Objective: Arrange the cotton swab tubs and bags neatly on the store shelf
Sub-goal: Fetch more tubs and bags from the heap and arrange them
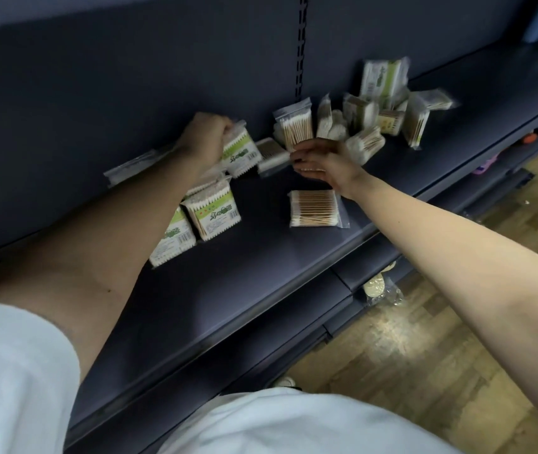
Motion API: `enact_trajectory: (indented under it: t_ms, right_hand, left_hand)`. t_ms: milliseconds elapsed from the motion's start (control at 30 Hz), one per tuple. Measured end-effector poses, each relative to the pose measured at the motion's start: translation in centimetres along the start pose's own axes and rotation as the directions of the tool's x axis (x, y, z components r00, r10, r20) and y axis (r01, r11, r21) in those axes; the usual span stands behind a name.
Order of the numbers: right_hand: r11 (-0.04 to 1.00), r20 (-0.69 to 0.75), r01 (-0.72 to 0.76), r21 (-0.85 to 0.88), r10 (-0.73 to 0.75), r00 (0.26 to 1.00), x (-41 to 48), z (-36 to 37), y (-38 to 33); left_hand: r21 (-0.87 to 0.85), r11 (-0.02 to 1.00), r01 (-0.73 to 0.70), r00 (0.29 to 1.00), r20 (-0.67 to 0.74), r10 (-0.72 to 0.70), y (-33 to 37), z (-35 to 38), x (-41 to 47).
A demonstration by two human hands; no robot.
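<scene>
Overhead, a dark blue-grey shelf point(228, 290) runs from lower left to upper right. Behind it stands a matching back panel point(130, 77) with a slotted upright point(301, 44), and a wood-plank floor point(408, 355) lies below at the right.

At the far left a flat clear bag point(133, 167) leans against the panel. In front of it a pair of green-labelled packs point(213, 211) stands upright side by side, white swab tips showing along the tops. The left hand point(204, 142) has its grip closed round the top of a held green pack point(240, 154) near the back of the shelf. Just right of that lies a small white pack point(272, 155).

The right hand point(321, 162) reaches in with its fingers at the lower edge of an upright clear bag point(295, 129) of wooden-stick swabs; I cannot tell whether its grip is closed on the bag. Below its wrist a flat swab bag point(315, 208) lies on the shelf. Farther right, a loose heap of bags point(362, 139) leans every way, with a tall green pack point(384, 77) upright behind.
</scene>
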State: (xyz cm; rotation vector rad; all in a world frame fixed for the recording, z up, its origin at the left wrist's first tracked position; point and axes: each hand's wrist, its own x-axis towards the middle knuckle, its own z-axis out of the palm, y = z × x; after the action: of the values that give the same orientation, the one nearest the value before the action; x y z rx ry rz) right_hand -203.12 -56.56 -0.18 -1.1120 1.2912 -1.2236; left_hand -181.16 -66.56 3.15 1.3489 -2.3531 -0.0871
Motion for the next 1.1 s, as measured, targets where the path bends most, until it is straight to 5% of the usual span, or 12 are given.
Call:
enact_trajectory:
  t_ms: [267,767,967,1100]
  right_hand:
    - [0.998,-0.022,-0.011,-0.057,0.010,1.000,0.4,0.4,0.6]
    - [0.974,-0.006,0.021,-0.224,-0.023,1.000,0.8,-0.4,1.1]
    - [0.769,-0.007,0.174,-0.615,-0.227,0.974,1.8,-0.6,0.0]
    - [0.704,-0.019,0.201,-0.681,-0.292,0.956,2.9,0.2,-0.7]
  left_hand:
    - [0.015,1.000,-0.016,0.990,0.140,0.013,-0.5,-0.7,1.9]
    - [0.206,0.972,-0.109,0.979,0.193,0.069,0.3,-0.5,2.4]
    - [0.079,0.981,-0.176,0.977,0.135,0.164,1.3,-1.0,3.0]
    - [-0.061,0.961,-0.271,0.943,0.183,0.278,4.1,-0.8,2.4]
